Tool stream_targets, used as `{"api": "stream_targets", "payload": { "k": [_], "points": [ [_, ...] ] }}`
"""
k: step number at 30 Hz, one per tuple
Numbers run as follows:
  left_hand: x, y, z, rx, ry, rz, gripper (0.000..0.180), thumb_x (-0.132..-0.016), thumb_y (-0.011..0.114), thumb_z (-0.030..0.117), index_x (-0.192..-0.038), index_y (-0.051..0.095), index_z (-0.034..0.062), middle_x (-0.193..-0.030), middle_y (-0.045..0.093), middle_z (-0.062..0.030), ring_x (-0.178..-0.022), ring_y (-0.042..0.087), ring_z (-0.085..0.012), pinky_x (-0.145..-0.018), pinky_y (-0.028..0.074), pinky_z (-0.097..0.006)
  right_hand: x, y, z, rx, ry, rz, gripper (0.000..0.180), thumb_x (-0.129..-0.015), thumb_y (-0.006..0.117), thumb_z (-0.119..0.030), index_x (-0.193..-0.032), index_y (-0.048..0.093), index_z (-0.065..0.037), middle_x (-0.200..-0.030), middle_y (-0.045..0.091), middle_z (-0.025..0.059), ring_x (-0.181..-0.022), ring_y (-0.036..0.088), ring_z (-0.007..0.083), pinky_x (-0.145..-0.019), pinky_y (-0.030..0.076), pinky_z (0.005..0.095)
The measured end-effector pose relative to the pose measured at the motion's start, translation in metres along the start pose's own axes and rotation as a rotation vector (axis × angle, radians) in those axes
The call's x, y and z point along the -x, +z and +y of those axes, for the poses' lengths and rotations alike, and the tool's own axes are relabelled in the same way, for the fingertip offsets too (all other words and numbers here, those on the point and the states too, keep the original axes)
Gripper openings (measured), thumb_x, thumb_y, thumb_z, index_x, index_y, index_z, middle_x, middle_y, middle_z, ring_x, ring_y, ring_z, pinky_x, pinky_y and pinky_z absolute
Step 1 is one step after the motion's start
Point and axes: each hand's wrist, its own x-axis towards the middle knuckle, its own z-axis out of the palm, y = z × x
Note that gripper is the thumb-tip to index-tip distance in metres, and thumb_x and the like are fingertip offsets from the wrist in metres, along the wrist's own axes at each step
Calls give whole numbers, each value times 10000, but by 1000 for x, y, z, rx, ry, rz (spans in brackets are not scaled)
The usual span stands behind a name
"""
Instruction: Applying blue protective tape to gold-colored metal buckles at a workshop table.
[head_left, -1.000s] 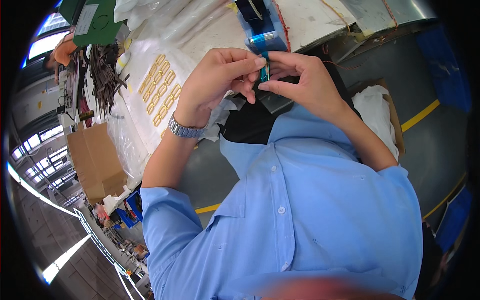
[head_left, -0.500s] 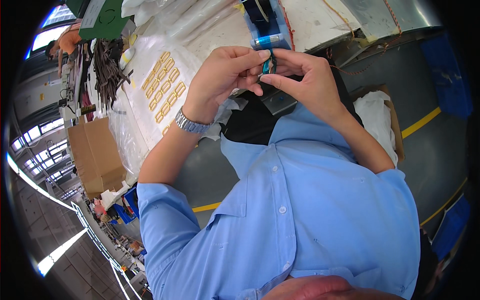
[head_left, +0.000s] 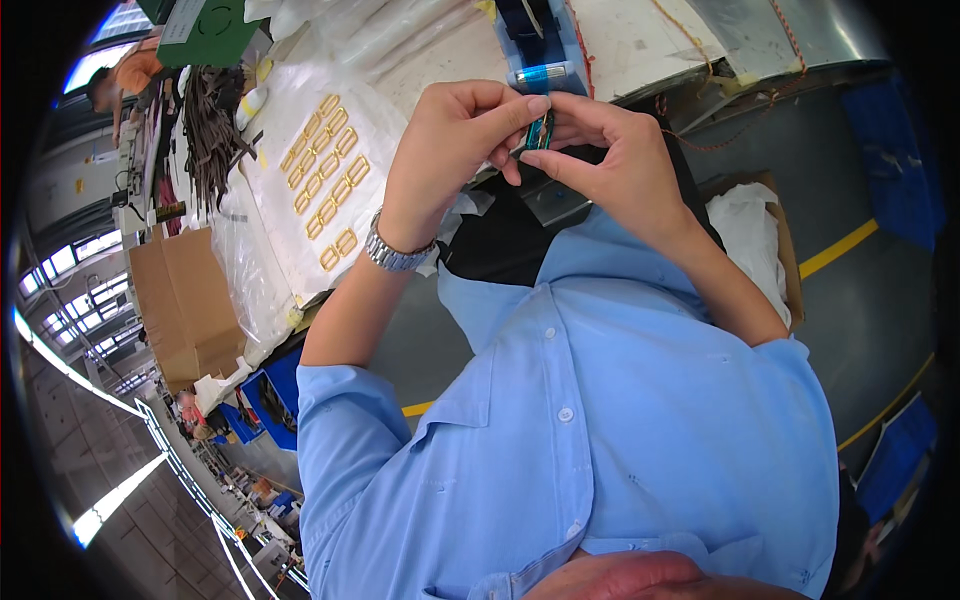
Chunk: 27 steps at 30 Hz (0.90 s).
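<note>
In front of me both hands meet at a small buckle-like piece wrapped in shiny blue tape point(head_left: 538, 132), with a gold glint showing on it. My left hand point(head_left: 465, 125), with a metal watch point(head_left: 395, 252) at its wrist, pinches the top of the piece between thumb and fingers. My right hand point(head_left: 610, 155) grips its other side, thumb below and fingers partly hidden behind. Just beyond is a blue tape dispenser point(head_left: 578, 70), and a strip of blue tape runs from it towards the piece. Gold oval rings point(head_left: 325, 172) lie in slanting rows on white sheeting to the left.
Dark straps point(head_left: 208, 135) hang in a bundle at the far left, beside a green box point(head_left: 215, 35). A cardboard box point(head_left: 185, 310) and clear plastic are nearer. White bags point(head_left: 350, 40) lie at the back. On the right stands a carton with a white liner point(head_left: 745, 235).
My left forearm and wrist have shifted slightly right, uncovering more gold rings at the near end of the rows. Both hands stay on the taped piece.
</note>
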Motion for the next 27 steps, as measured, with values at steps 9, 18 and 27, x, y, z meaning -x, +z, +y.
{"api": "stream_targets", "payload": {
  "k": [9,18,27],
  "points": [
    [17,10,6,-642,516,499,141,-942,798,127,-884,754,6,-688,653,-98,-559,585,-182,-541,457,-323,3,-5,-8,-98,183,-53,476,-932,811,-32,-1378,669,52,-1161,789,94,-1050,741,115,-972,587,281],
    [35,48,-53,-549,733,511,197,-902,772,-61,-1089,721,-25,-960,729,-92,-752,717,-142,-676,580,-260,-3,-8,-8,-379,265,-67,429,-983,764,-39,-1385,659,66,-1228,764,138,-1096,733,145,-986,589,278],
    [20,55,-65,-605,965,692,305,-820,816,-44,-1111,750,22,-771,656,-63,-618,604,-194,-554,472,-308,-2,-5,-14,-417,315,-58,442,-993,765,-84,-1402,661,48,-1227,767,130,-1093,724,141,-988,579,284]
  ]
}}
